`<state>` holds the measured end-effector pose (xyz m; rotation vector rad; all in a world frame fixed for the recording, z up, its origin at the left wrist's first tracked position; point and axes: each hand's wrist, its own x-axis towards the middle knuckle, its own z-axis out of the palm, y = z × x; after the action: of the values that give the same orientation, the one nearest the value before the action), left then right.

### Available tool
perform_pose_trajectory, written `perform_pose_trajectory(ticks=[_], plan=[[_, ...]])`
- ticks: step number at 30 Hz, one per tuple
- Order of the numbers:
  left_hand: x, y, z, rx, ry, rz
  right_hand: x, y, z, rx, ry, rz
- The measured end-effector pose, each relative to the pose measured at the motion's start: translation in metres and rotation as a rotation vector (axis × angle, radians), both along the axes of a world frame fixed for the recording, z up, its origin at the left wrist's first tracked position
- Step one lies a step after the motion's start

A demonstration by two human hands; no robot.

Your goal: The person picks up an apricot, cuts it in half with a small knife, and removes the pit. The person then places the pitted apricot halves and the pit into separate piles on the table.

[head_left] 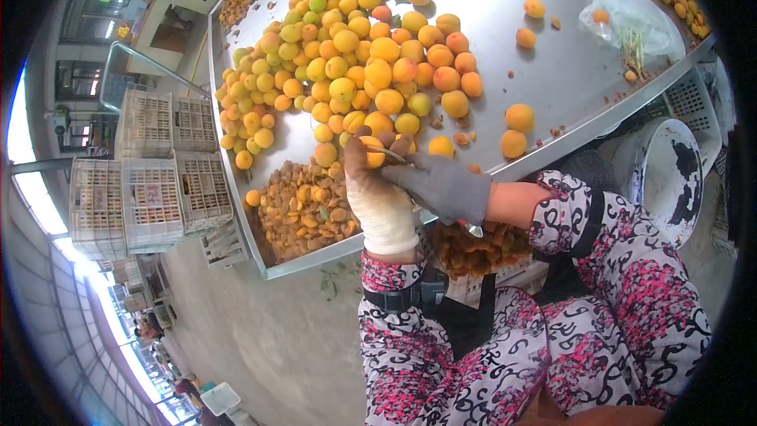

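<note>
My left hand (380,201), in a white glove with brown-stained fingers, is closed around an apricot (371,155) over the near edge of the metal table. My right hand (445,187) wears a grey glove and meets the left at the fruit. Its fingers are closed on what looks like a small knife (392,155), whose thin metal edge lies against the apricot; the grip is mostly hidden. Whole apricots (347,55) are heaped just beyond both hands. Beside the left wrist lies a pile of apricot pits and pieces (303,213).
Below my hands stands a crate of split apricots (481,248). A white bucket (670,181) is at the right, and a plastic bag (627,12) lies on the metal table (489,39). Stacked plastic crates (150,197) stand at the left.
</note>
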<state>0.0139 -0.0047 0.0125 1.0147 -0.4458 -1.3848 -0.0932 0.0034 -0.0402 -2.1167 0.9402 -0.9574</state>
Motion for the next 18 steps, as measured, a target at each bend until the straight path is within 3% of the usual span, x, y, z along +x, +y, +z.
perform_pose_trajectory(ticks=[2,5,6,7,8,9,10,11,13,14,16,17,18], plan=[[0.001,0.0,-0.004,-0.024,0.214,0.007,0.0,-0.001,0.002,-0.013,-0.03,-0.007],[0.003,0.003,-0.011,0.036,0.175,-0.043,-0.007,-0.002,0.016,0.01,0.031,0.007],[0.005,0.004,-0.021,0.034,0.175,-0.045,-0.012,-0.004,0.024,0.164,0.033,0.077],[0.007,0.005,-0.034,-0.111,-0.093,-0.077,-0.016,-0.006,0.034,0.319,0.034,0.148],[0.008,0.006,-0.039,-0.258,-0.362,-0.108,-0.02,-0.007,0.047,0.315,0.033,0.149],[0.009,0.005,-0.031,-0.261,-0.364,-0.109,-0.024,-0.008,0.061,0.654,-0.077,0.178],[0.012,0.003,-0.019,-0.167,-0.111,-0.154,-0.027,-0.01,0.067,0.992,-0.187,0.205],[0.015,0.001,-0.011,-0.07,0.142,-0.196,-0.03,-0.011,0.06,0.991,-0.185,0.205],[0.02,0.002,-0.014,-0.093,0.178,-0.164,-0.038,-0.01,0.041,-0.034,0.074,0.219],[0.023,0.002,-0.017,-0.187,-0.039,-0.169,-0.039,-0.014,0.055,-0.038,0.075,0.222],[0.026,0.002,-0.021,-0.366,-0.467,-0.174,-0.044,-0.022,0.095,0.941,-0.064,-0.026],[0.023,0.004,-0.021,-0.367,-0.461,-0.174,-0.045,-0.025,0.091,0.941,-0.058,-0.03],[0.02,0.006,-0.02,-0.443,-0.697,-0.194,-0.045,-0.028,0.082,0.814,-0.123,-0.064]])
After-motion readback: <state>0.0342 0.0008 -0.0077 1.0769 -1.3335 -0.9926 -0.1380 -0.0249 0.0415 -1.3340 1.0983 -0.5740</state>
